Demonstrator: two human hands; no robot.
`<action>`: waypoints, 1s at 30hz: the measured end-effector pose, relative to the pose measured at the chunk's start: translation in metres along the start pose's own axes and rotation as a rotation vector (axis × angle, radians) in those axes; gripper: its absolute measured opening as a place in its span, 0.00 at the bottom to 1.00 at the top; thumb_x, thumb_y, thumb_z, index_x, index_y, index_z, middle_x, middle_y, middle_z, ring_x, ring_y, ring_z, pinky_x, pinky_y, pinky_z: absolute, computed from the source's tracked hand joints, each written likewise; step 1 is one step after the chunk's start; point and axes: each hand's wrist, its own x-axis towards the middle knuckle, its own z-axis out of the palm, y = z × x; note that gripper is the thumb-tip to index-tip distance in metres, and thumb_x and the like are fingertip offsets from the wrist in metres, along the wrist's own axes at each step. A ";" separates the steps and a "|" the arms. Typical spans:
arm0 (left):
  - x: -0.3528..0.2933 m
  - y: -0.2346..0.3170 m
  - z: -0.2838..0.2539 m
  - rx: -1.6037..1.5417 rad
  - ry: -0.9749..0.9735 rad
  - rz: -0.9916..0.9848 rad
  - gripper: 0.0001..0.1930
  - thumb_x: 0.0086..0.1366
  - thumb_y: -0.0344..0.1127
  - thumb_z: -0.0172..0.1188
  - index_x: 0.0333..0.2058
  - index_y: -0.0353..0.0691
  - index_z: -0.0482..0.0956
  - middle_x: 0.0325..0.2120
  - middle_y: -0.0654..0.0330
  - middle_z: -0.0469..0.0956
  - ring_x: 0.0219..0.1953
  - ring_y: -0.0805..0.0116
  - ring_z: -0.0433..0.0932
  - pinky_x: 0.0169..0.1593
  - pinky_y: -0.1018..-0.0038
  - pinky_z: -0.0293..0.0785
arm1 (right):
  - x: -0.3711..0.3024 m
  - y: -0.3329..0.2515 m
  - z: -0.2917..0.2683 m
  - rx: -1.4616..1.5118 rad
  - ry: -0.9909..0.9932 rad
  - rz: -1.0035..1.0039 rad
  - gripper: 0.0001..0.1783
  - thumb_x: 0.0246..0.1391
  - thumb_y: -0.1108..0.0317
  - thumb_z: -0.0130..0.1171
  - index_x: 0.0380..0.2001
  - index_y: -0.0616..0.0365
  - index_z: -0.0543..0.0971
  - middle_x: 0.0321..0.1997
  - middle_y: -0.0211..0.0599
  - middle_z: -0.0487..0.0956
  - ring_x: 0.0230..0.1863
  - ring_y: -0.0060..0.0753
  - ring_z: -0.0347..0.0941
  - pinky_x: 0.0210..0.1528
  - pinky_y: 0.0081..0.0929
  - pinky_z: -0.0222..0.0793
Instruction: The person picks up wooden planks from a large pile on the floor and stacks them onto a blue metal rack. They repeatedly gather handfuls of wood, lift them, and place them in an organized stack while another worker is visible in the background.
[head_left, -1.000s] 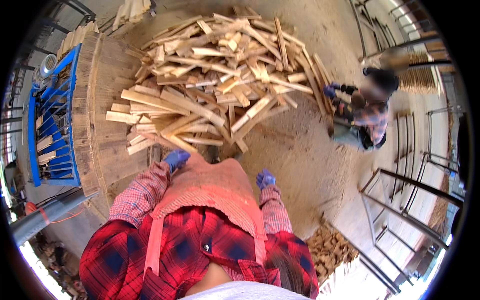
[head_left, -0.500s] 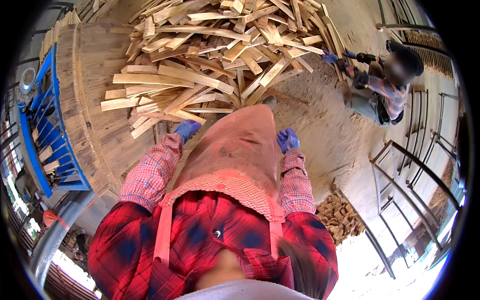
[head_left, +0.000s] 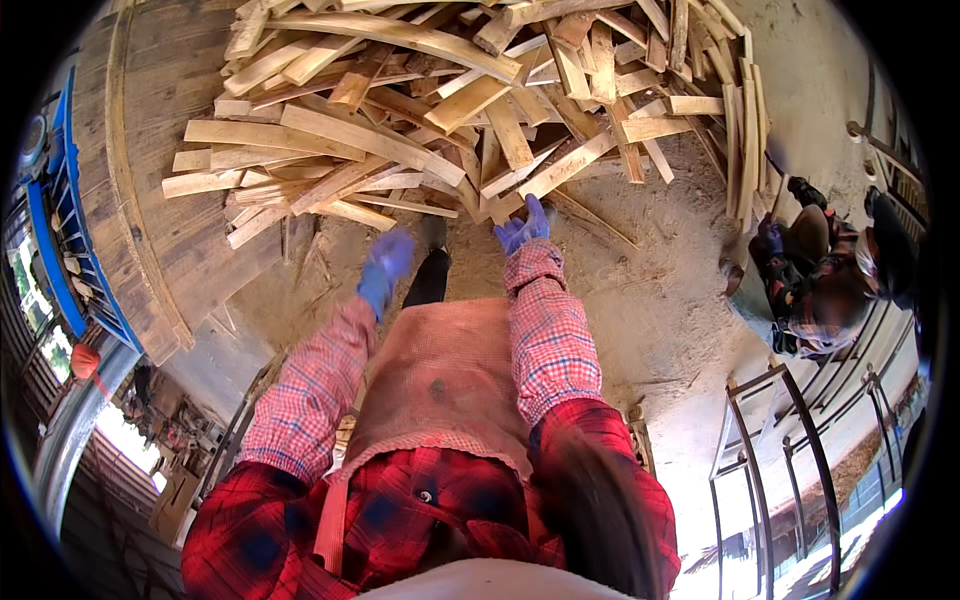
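A big heap of loose wooden slats [head_left: 370,130] lies ahead of me, crossed at all angles. My right hand [head_left: 524,228], in a purple-blue glove, reaches to its near edge. Its fingers are apart with nothing seen between them, and one points at the lower end of a pale slat [head_left: 572,165]; whether it touches I cannot tell. My left hand [head_left: 388,268], gloved alike, hovers short of the heap above the ground. Motion smears its fingers, and nothing held shows there. A thin strip of wood [head_left: 598,218] lies right of my right hand.
A co-worker [head_left: 815,270] bends low at the right, beside upright slats [head_left: 748,150] at the heap's edge. Plank boarding [head_left: 150,190] and a blue barred frame [head_left: 85,225] stand at the left. Dark metal rails [head_left: 800,440] occupy the lower right. My shoe [head_left: 434,235] is near the heap.
Both my hands have moved forward, the right one up to the heap's near edge. The view has shifted, bringing the heap closer. The co-worker has bent lower.
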 end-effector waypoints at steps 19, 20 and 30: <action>-0.052 0.018 0.176 0.244 -0.406 0.199 0.23 0.55 0.47 0.61 0.44 0.37 0.74 0.36 0.61 0.76 0.35 0.72 0.73 0.41 0.76 0.69 | -0.097 -0.022 -0.114 -0.418 -0.341 0.095 0.17 0.53 0.58 0.58 0.42 0.56 0.71 0.42 0.34 0.74 0.43 0.32 0.72 0.39 0.30 0.75; -0.061 0.004 0.165 0.233 -0.484 0.072 0.24 0.53 0.49 0.62 0.42 0.36 0.75 0.35 0.59 0.77 0.36 0.70 0.74 0.42 0.74 0.69 | -0.120 0.002 -0.121 -0.431 -0.361 0.221 0.19 0.53 0.58 0.58 0.44 0.56 0.71 0.44 0.35 0.74 0.44 0.33 0.71 0.41 0.32 0.75; -0.222 -0.136 -0.024 -0.676 -0.553 -0.371 0.17 0.57 0.35 0.58 0.42 0.30 0.73 0.32 0.56 0.77 0.33 0.68 0.77 0.37 0.76 0.74 | -0.195 0.177 -0.179 -1.373 -0.945 0.291 0.19 0.52 0.59 0.58 0.44 0.57 0.72 0.35 0.34 0.75 0.34 0.31 0.72 0.35 0.26 0.71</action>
